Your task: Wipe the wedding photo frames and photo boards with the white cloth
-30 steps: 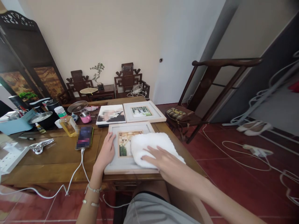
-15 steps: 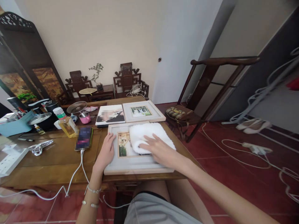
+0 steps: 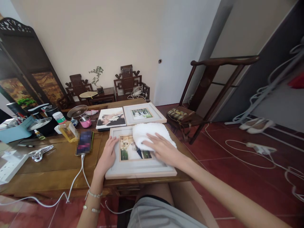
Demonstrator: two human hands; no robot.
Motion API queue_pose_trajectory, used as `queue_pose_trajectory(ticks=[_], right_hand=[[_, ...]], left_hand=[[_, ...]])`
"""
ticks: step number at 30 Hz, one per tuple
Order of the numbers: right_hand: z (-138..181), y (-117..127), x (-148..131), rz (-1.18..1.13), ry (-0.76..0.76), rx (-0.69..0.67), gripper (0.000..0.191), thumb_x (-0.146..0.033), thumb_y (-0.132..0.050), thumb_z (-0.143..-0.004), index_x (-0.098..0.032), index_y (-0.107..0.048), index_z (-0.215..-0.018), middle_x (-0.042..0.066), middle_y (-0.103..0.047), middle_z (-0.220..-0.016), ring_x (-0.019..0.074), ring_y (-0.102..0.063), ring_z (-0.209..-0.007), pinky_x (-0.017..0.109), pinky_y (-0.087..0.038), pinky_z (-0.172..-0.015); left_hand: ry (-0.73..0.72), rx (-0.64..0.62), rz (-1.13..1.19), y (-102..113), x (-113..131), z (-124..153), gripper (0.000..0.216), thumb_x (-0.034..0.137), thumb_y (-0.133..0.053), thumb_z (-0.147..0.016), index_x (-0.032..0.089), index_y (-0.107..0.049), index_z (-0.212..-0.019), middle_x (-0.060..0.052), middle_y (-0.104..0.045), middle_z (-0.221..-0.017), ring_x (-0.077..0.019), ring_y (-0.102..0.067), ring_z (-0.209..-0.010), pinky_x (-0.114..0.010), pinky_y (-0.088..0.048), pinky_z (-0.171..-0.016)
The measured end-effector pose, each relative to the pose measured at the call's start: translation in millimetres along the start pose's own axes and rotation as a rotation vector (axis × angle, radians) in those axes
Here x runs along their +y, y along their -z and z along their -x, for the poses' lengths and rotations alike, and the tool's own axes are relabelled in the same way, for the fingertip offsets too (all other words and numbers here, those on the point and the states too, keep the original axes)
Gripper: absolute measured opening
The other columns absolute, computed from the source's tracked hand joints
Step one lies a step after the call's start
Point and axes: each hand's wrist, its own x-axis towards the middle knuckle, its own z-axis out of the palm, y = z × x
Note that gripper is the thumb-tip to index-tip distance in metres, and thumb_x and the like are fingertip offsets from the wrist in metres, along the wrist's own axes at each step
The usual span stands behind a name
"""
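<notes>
Since half a second ago the white cloth (image 3: 148, 133) has slid up toward 1 o'clock on the picture frame (image 3: 140, 171), uncovering more of the photo under the glass. The right hand (image 3: 163, 151) lies flat on the cloth, fingers spread wide, pressing rather than gripping. The left hand (image 3: 107, 155) rests open on the frame's 9 o'clock edge, clasping nothing. The picture frame lies flat at the near edge of the bench (image 3: 47, 163). A phone (image 3: 85, 142) sits just beside it at 9 o'clock. A second frame (image 3: 142, 114) and a photo print (image 3: 111, 117) lie just beyond it at 12 o'clock.
</notes>
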Motion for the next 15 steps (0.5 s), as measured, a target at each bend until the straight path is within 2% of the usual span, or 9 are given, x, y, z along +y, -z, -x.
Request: queue_pose_trajectory(ticks=[3,6,10,13,15], right_hand=[[-28,-10,17,0.045,-0.085,0.067,0.065,0.005,-0.041,-0.065,-0.015,-0.049,-0.127,0.016,-0.051,-0.134,0.0277,-0.029,-0.136,0.051,-0.021,-0.109],[-36,-13,16,0.057,-0.045,0.054,0.064,0.006,-0.041,-0.065,-0.016,-0.052,-0.124,0.014,-0.051,-0.135,0.0302,-0.029,-0.135,0.055,-0.019,-0.108],[-7,1,-8,-0.017,0.045,-0.061,0.066,0.008,-0.040,-0.062,-0.018,-0.054,-0.121,0.014,-0.051,-0.135,0.0295,-0.032,-0.134,0.057,-0.018,-0.108],[29,24,-32,-0.100,0.084,-0.203,0.067,0.010,-0.037,-0.060,-0.018,-0.055,-0.118,0.015,-0.056,-0.127,0.0274,-0.033,-0.134,0.055,-0.022,-0.108],[49,39,-46,-0.144,0.099,-0.256,0.068,0.009,-0.035,-0.060,-0.019,-0.054,-0.119,0.014,-0.054,-0.131,0.0262,-0.032,-0.135,0.053,-0.023,-0.109]], left_hand=[[0.014,-0.021,-0.002,2,2,0,0.050,0.004,-0.032,-0.084,0.020,-0.052,-0.127,-0.008,-0.045,-0.140,-0.0208,-0.025,-0.140,-0.047,-0.023,-0.114],[0.031,-0.025,-0.022,2,3,0,0.048,0.006,-0.031,-0.086,0.020,-0.052,-0.127,-0.009,-0.045,-0.140,-0.0211,-0.025,-0.140,-0.048,-0.023,-0.114],[0.032,-0.017,-0.046,0,2,0,0.046,0.007,-0.031,-0.087,0.016,-0.052,-0.126,-0.011,-0.046,-0.139,-0.0211,-0.027,-0.139,-0.047,-0.024,-0.114],[0.026,0.005,-0.043,-2,-1,1,0.044,0.008,-0.031,-0.087,0.015,-0.052,-0.125,-0.013,-0.045,-0.139,-0.0210,-0.028,-0.139,-0.046,-0.024,-0.114],[0.023,0.021,-0.042,-4,-3,1,0.043,0.009,-0.031,-0.087,0.014,-0.052,-0.125,-0.013,-0.044,-0.140,-0.0210,-0.028,-0.139,-0.046,-0.025,-0.114]])
